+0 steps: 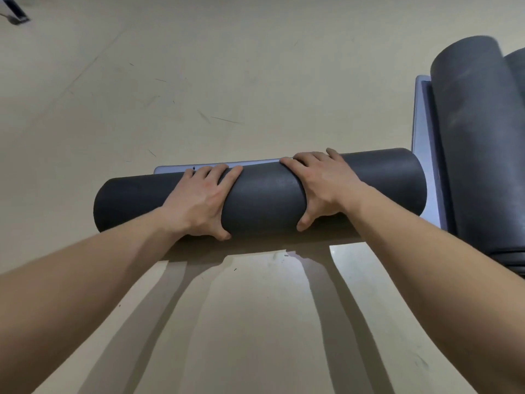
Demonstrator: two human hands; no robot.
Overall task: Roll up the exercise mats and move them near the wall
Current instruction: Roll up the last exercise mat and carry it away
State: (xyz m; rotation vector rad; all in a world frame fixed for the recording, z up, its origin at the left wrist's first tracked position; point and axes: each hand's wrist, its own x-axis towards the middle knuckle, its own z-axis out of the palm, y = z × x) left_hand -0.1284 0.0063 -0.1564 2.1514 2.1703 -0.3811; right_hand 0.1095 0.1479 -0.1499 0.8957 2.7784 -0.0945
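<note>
A dark grey exercise mat [264, 197] lies almost fully rolled across the middle of the beige floor. A thin strip of its pale lilac inner side [176, 168] still lies flat beyond the roll. My left hand [199, 203] grips the roll left of centre, fingers over the top and thumb on the near side. My right hand [321, 186] grips it right of centre in the same way. A second dark grey rolled mat [477, 137] lies lengthwise at the right, on a flat pale lilac mat edge [420, 115].
Part of a third dark roll [518, 66] shows at the far right edge. A small dark fixture [15, 11] sits in the top left corner. The beige floor [199, 81] with scuff marks stretches ahead and to the left.
</note>
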